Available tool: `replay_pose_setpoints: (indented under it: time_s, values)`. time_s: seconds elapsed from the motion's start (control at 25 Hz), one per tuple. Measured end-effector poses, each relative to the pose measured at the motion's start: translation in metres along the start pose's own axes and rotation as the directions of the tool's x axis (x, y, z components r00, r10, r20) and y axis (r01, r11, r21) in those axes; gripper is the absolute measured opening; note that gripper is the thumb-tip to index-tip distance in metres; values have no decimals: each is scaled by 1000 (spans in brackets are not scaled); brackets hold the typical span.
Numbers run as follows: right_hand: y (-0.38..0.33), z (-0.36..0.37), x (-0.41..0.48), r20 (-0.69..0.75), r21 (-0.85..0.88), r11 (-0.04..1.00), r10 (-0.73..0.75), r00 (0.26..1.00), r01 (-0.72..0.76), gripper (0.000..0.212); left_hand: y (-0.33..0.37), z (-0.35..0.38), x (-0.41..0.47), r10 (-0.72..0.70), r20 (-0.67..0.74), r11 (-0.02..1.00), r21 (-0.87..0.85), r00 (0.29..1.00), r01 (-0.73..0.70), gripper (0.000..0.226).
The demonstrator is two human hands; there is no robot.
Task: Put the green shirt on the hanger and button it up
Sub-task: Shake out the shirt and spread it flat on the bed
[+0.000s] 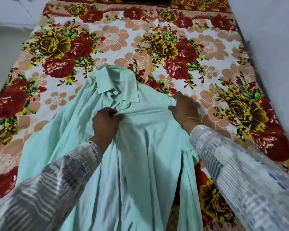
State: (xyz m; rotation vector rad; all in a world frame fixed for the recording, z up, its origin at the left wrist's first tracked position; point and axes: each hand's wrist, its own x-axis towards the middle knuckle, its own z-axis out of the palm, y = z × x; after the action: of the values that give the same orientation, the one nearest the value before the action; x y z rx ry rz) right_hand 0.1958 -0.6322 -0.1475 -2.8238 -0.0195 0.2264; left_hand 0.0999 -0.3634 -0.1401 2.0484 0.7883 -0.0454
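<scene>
Left grip [105, 120] pinches green shirt [140, 147]; right grip [183, 105] holds its shoulder.

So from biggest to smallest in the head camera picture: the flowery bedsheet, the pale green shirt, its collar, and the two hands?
Largest to smallest:
1. red-and-yellow flowered bedsheet
2. pale green cotton shirt
3. shirt's pointed collar
4. left hand and right hand, which look alike, so they tie.
</scene>
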Motion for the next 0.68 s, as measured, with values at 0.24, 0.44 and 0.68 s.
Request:
replay_pose_setpoints:
  time_s: [0.24, 0.44, 0.68]
  values:
    - [-15, -4, -86, -243, 147, 989, 32, 969, 5, 21, -5, 5, -64, -112, 200, 992, -41, 973, 122, 79]
    - [-4, 7, -205, 140, 58, 957, 273, 952, -283, 45, -33, 3, -99, -101, 313, 970, 243, 944, 23, 61]
    - [-8, 27, -225, 168, 225, 815, 508, 845, -534, 36, -32, -7, -95, -325, 326, 636, -619, 888, 460, 51]
